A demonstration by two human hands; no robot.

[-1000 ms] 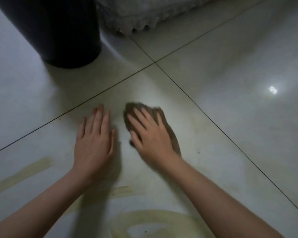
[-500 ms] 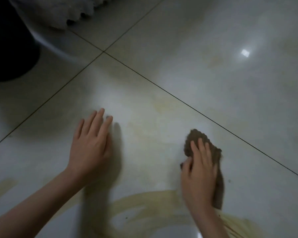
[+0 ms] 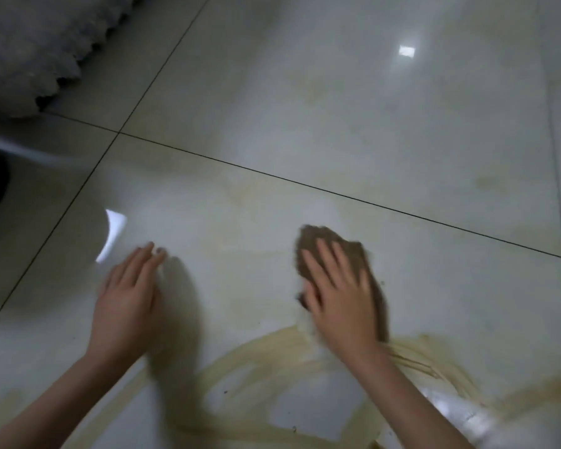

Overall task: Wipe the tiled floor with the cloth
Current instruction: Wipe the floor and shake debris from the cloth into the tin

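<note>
The cloth (image 3: 321,241), judged soft, limp and light, is being pressed flat on the floor (image 3: 305,124) under the straight, spread fingers of the right hand (image 3: 340,296), best held down over its middle, while the left hand (image 3: 127,296) is being rested flat and empty nearby.

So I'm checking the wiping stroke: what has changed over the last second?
The right hand, pressing the brown cloth flat, slid it rightward, away from the left hand it had been beside. Nothing was taken up or let go. The left hand stayed flat on the tiled floor, and yellowish streaks still lie near the wrists.
</note>
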